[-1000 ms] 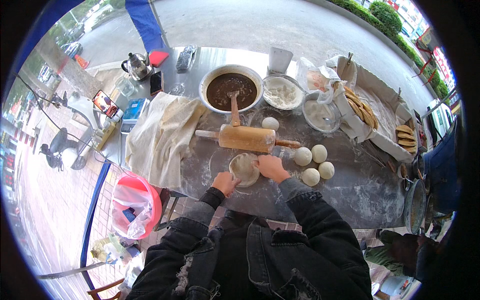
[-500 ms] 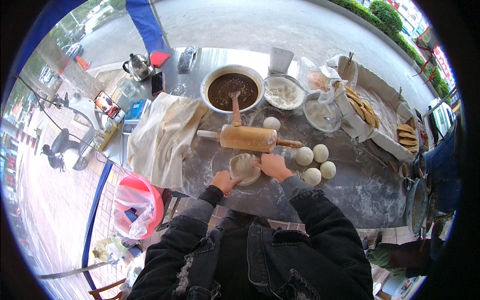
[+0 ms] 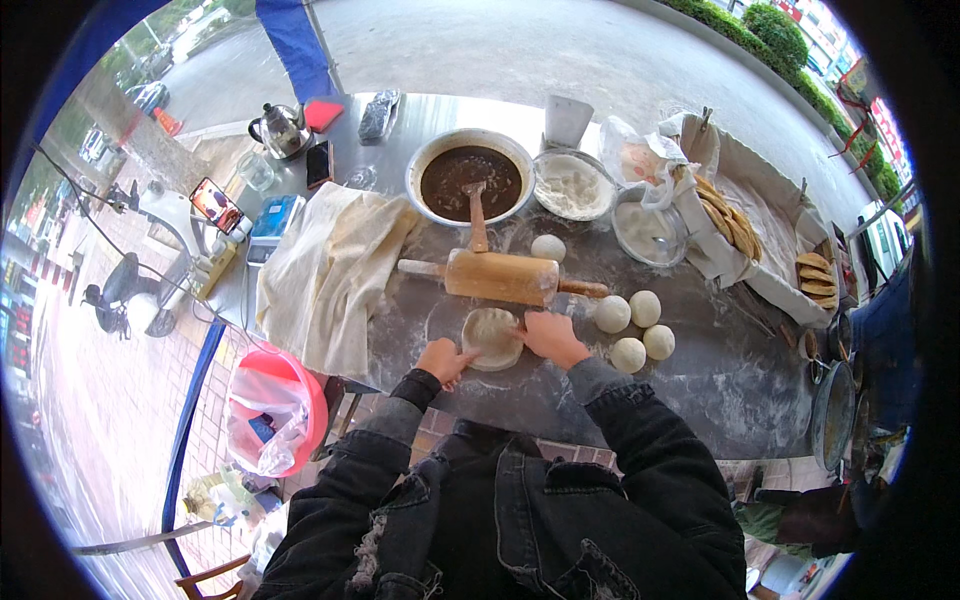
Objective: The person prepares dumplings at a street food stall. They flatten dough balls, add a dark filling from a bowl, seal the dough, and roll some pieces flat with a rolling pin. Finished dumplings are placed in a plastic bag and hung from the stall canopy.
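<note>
Flattened dough disc [image 3: 490, 337] on the floured table [image 3: 700, 390], between both hands. Left hand [image 3: 443, 358] touches its left edge, fingers curled; right hand [image 3: 550, 337] rests on its right edge, fingers extended. One rolling pin [image 3: 500, 277] lies just beyond; five dough balls [image 3: 628, 333] nearby.

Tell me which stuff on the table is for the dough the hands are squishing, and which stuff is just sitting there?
For the dough: left hand, right hand, flat dough round, rolling pin, dough balls, bowl of dark filling, bowl of flour.

Just sitting there: kettle, phone, cloth, pink bin.
</note>
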Available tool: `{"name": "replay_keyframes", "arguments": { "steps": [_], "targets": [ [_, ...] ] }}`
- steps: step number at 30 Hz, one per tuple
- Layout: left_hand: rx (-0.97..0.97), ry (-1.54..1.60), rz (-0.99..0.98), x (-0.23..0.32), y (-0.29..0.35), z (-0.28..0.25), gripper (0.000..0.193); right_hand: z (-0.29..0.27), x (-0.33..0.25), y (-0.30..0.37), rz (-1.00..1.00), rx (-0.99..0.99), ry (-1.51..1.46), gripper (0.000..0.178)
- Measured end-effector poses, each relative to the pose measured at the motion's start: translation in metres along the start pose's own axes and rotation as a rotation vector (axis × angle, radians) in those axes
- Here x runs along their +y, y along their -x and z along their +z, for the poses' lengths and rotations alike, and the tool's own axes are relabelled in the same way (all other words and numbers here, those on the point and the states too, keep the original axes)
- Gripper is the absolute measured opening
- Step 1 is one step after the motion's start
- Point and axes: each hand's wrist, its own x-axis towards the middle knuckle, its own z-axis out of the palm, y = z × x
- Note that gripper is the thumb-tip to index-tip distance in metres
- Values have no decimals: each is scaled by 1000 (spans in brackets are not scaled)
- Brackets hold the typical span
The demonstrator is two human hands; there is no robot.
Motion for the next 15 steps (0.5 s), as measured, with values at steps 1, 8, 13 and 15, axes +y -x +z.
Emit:
{"name": "replay_keyframes", "arguments": {
  "steps": [1,8,13,15],
  "targets": [
    [10,-31,11,-1,0,0,52,0,0,0,1,22,28,35],
    [66,37,-118,-15,-10,-1,58,-1,-3,1,58,-58,4,28],
    [7,0,105,-18,-14,0,61,-1,-7,4,-56,-21,37,34],
    [-26,42,36,-16,-13,-1,62,-1,-7,6,-59,-32,4,37]
  ]
}}
